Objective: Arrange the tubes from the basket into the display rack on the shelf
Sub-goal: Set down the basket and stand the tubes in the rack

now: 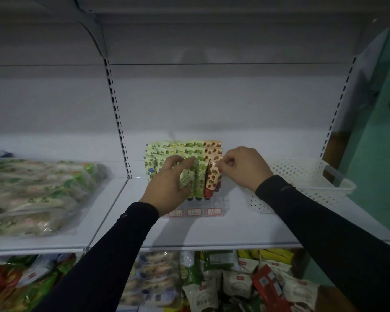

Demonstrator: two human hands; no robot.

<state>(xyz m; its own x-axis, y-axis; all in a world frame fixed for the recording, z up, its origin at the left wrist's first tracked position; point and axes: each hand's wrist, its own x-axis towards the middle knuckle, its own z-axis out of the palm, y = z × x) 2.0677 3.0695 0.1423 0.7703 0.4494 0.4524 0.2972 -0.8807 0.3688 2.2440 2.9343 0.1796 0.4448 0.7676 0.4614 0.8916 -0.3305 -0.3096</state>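
So my left hand (167,185) is curled around a pale green tube with small print on its back (186,178), holding it tilted right in front of the clear acrylic display rack (221,203) on the white metal shelf (212,230). My right hand (243,168) is pinching the top edge of an orange-red strawberry-print tube (212,176) standing in the rack's column at 3 o'clock. The rack is mostly packed with green and orange tubes in rows. The white perforated plastic basket (302,176) sits at 3 o'clock of the rack, just beside it. Bagged green snacks (36,194) lie on the shelf off at 9 o'clock.
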